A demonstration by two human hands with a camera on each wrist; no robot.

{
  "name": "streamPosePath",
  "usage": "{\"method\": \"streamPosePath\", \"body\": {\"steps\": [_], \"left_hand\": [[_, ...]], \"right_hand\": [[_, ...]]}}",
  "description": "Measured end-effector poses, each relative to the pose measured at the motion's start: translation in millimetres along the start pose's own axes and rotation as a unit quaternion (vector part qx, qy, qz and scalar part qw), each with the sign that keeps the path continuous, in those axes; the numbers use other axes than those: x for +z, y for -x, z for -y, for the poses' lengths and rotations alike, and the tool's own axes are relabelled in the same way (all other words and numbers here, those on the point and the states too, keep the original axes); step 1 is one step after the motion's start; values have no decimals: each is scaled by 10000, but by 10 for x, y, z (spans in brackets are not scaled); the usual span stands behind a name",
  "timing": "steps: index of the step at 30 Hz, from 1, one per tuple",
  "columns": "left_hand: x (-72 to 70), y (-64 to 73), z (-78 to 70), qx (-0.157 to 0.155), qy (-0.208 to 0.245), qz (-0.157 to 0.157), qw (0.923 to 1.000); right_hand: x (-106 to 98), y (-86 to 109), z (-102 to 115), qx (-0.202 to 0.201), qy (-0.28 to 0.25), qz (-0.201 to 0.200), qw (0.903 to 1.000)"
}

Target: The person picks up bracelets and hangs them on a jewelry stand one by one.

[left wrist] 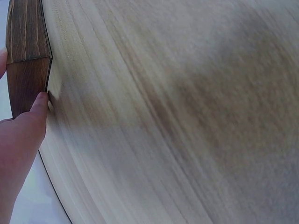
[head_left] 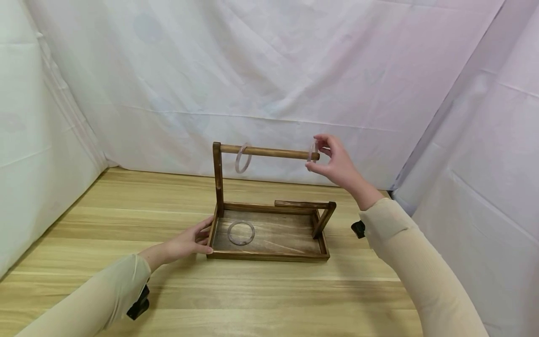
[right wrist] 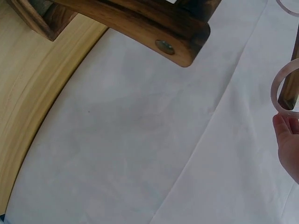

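Observation:
A dark wooden bangle stand [head_left: 269, 257] has a tray base, a tall post on the left with a long upper bar [head_left: 278, 153], and a shorter arm [head_left: 301, 204] on the right. My left hand [head_left: 185, 244] grips the tray's left end, its thumb at the front corner. At the free end of the upper bar, my right hand [head_left: 338, 164] pinches a translucent pale bangle [head_left: 310, 152]. The right wrist view has this bangle [right wrist: 276, 88] encircling the bar tip. Another bangle [head_left: 238, 161] hangs from the bar near the post, and a third [head_left: 229, 232] lies flat in the tray.
The stand sits on a light wood-grain table [head_left: 269, 299]. A white cloth [head_left: 269, 70] hangs behind the table, with more cloth at both sides. The lower arm's rounded post [right wrist: 175, 51] stands close below the right wrist.

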State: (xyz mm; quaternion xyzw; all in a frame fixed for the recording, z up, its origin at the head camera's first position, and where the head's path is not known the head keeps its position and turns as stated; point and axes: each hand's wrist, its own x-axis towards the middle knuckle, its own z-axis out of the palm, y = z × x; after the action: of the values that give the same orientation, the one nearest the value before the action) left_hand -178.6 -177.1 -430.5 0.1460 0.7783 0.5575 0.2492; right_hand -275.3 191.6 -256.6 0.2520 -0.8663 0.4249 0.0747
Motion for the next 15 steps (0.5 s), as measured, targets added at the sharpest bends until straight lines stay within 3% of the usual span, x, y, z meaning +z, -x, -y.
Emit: {"method": "streamPosePath", "body": {"steps": [15], "left_hand": [[0, 3, 21, 82, -34, -4, 10000]], "right_hand": [[110, -91, 71, -149, 118, 117, 9998]]}}
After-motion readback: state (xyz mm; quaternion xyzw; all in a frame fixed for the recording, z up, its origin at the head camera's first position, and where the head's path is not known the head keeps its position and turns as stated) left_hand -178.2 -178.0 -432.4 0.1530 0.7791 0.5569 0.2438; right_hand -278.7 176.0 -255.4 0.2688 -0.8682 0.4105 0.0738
